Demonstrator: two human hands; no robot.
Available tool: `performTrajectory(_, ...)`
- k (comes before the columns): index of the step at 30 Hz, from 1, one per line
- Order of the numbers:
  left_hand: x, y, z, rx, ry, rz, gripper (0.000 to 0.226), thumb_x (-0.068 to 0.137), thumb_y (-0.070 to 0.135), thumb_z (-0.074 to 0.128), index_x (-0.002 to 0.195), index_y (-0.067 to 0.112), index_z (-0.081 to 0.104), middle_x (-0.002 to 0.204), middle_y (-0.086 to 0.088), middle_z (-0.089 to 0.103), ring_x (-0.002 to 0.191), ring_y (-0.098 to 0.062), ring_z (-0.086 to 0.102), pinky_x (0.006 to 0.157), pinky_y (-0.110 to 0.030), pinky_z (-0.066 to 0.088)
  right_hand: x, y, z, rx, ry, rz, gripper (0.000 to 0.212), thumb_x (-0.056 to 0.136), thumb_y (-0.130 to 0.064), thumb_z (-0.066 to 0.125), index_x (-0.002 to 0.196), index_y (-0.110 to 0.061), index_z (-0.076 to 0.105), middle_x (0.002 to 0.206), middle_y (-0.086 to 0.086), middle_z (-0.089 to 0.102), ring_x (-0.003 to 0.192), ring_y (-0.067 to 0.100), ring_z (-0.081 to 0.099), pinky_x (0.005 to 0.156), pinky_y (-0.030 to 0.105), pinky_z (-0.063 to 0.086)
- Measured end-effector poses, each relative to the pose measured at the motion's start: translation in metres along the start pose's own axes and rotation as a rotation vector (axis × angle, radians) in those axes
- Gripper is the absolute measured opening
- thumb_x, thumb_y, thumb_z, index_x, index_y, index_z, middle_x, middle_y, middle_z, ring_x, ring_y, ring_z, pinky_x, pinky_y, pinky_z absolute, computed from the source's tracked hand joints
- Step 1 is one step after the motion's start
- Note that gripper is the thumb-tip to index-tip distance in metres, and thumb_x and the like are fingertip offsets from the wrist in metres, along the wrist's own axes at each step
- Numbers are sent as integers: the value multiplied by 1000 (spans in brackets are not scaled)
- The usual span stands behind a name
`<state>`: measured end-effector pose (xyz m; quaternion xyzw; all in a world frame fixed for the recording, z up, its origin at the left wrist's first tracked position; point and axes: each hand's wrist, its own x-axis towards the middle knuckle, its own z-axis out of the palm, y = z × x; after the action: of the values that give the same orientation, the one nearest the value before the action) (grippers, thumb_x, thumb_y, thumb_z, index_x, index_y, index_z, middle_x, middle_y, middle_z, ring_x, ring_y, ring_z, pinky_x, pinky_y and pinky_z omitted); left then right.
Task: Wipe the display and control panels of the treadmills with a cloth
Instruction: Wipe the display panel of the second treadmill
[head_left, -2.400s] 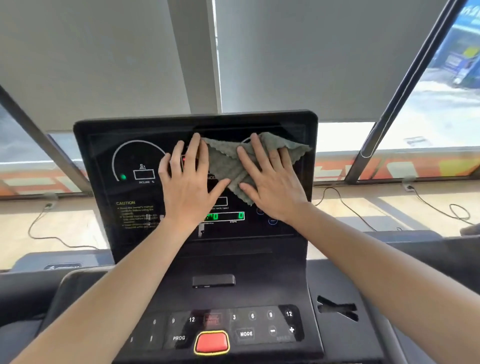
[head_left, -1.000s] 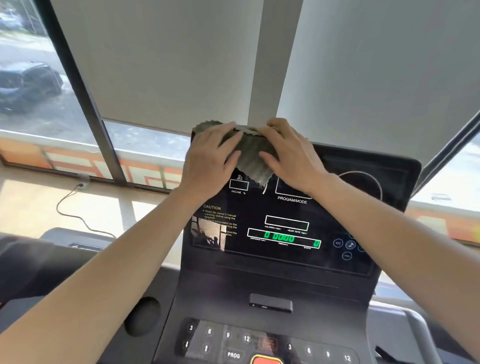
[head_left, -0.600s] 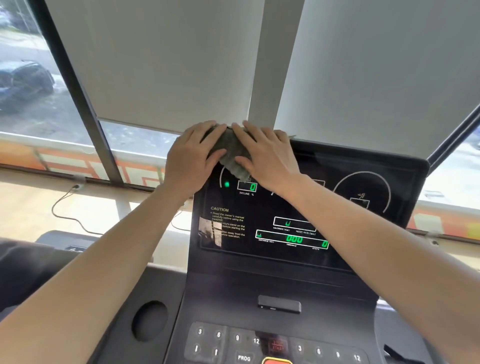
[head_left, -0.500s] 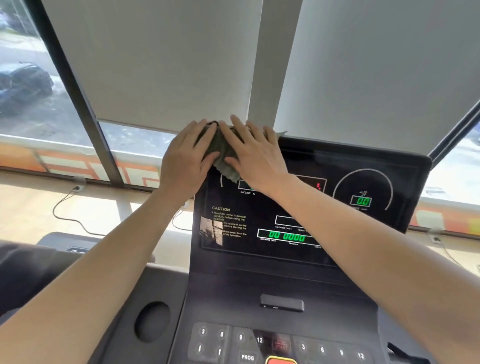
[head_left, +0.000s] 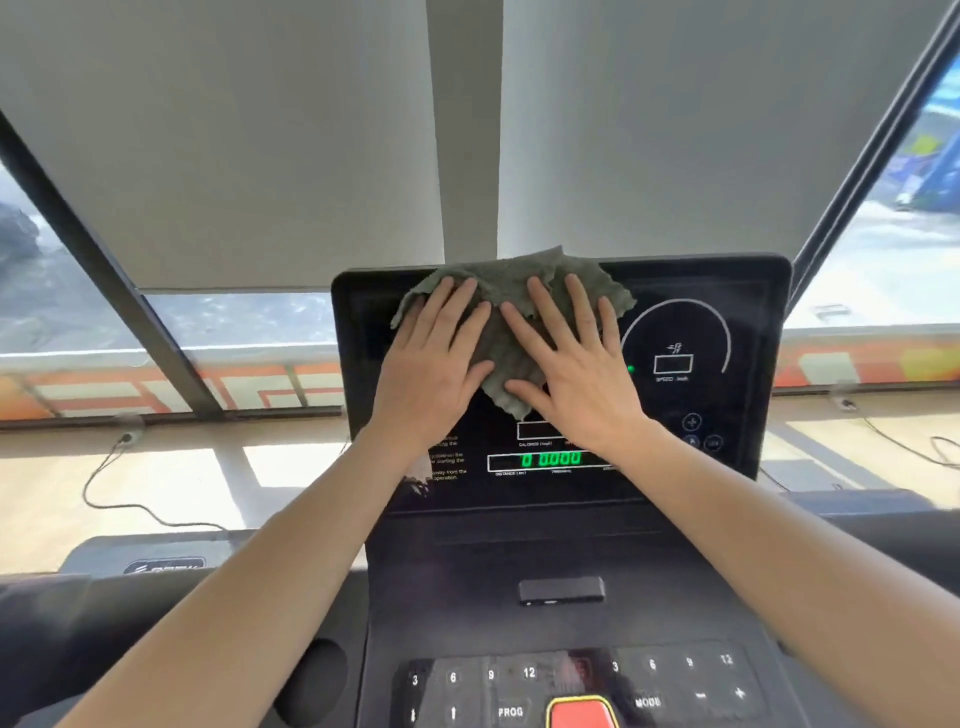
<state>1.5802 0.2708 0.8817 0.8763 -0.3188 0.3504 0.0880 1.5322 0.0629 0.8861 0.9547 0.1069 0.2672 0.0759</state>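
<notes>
We see through one wide-angle camera worn on the person's head. We face forward and somewhat down, straight at the upright display panel (head_left: 670, 415) of a treadmill (head_left: 561, 592), which fills the middle of the frame. We stand near: the left hand (head_left: 431, 374) and right hand (head_left: 576, 374) lie on the panel at the end of outstretched forearms (head_left: 260, 571) that enter from the bottom corners. The control panel (head_left: 519, 675) sits nearest us, cut by the lower edge. Beyond, we look at roller blinds (head_left: 234, 145) and windows (head_left: 234, 322); the lens bows the window frames (head_left: 104, 270) outward at both sides.
</notes>
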Motion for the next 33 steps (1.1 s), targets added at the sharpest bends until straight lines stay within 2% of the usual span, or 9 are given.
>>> performTrajectory(3, 23, 20, 5, 29, -37, 29, 67, 101, 40, 56, 158, 17, 30, 167, -10, 22, 156, -29, 12, 124, -45, 13, -3, 23, -4, 35, -1, 82, 88, 92, -71, 41, 160, -29, 4, 167, 6, -3, 153, 34, -9, 120, 61, 8)
performTrajectory(6, 49, 41, 10, 82, -70, 68, 69, 102, 45, 51, 160, 22, 24, 168, -9, 18, 157, -33, 8, 124, -48, 10, -7, 48, -7, 64, 4, 155, 91, 91, -73, 41, 160, -29, 2, 167, 9, -8, 152, 33, -12, 121, 60, 6)
performTrajectory(11, 76, 84, 24, 116, -121, 152, 73, 100, 52, 48, 161, 25, 20, 170, -6, 11, 157, -33, 4, 124, -54, 14, -36, 94, -4, 97, -9, 218, 92, 91, -75, 37, 159, -28, -3, 166, 11, -13, 152, 30, -17, 122, 57, 2)
performTrajectory(19, 102, 159, 52, 100, -145, 243, 76, 96, 54, 56, 160, 25, 26, 170, -5, 11, 157, -33, 3, 121, -56, 24, -91, 162, 6, 111, -19, 264, 92, 95, -68, 41, 159, -20, -4, 165, 12, -14, 152, 27, -14, 124, 50, 3)
performTrajectory(23, 90, 188, 66, 69, -180, 261, 77, 95, 53, 58, 159, 25, 28, 170, -5, 11, 157, -31, 5, 119, -56, 29, -126, 171, 19, 189, -37, 291, 88, 99, -57, 44, 159, -15, -4, 165, 14, -15, 152, 29, -13, 124, 52, 7)
performTrajectory(27, 60, 208, 77, 97, -204, 263, 77, 95, 54, 58, 159, 26, 28, 171, -5, 11, 157, -31, 5, 121, -54, 25, -158, 164, 33, 176, -62, 298, 89, 97, -54, 48, 159, -14, -2, 165, 16, -14, 152, 32, -12, 122, 56, 9)
performTrajectory(29, 43, 216, 80, 89, -212, 241, 76, 94, 53, 60, 159, 26, 30, 170, -5, 12, 157, -32, 6, 122, -54, 23, -172, 159, 39, 217, -69, 293, 91, 96, -51, 55, 160, -15, 1, 165, 14, -12, 153, 33, -7, 122, 56, 12)
performTrajectory(33, 10, 232, 88, 67, -244, 178, 74, 93, 49, 62, 157, 25, 33, 169, -5, 17, 156, -32, 12, 119, -53, 29, -201, 150, 50, 331, -3, 287, 86, 90, -37, 69, 158, -13, 21, 167, 11, 2, 145, 37, 25, 113, 50, 34)
